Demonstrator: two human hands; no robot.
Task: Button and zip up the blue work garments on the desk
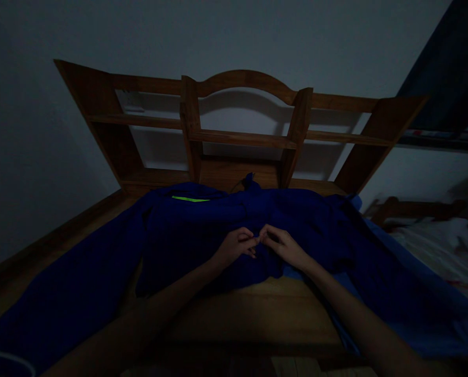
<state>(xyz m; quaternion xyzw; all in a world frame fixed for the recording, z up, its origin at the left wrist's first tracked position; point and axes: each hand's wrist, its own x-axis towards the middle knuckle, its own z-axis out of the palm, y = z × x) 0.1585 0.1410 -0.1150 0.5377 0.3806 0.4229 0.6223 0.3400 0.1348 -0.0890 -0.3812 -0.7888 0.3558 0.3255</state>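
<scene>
At nine o'clock a bare grey wall point(29, 131) fills the dim room, and the blue garment point(186, 230) begins just below it, one long part trailing off the bench point(257, 309) toward seven o'clock. The garment lies spread wide over the wooden bench top, with a thin bright green strip point(190, 199) showing near its upper edge at eleven o'clock.

At the centre the left hand point(236, 245) and the right hand point(281, 245) meet fingertip to fingertip on the cloth. Both are pinched shut on a small bit of the blue garment, the fingers curled in; what exactly sits between them is too dark to tell. The fabric about them is rumpled, not smoothed.

Above, at twelve o'clock, a wooden shelf unit point(241, 137) with an arched top stands against the wall, its shelves bare as far as the light shows.

As a judgement, the handling looks early: the garment is laid out but unfolded and creased, and most of it is untouched.

At three o'clock the cloth drapes off the bench edge, and beyond it lies a bed point(434, 241) with pale bedding.
</scene>
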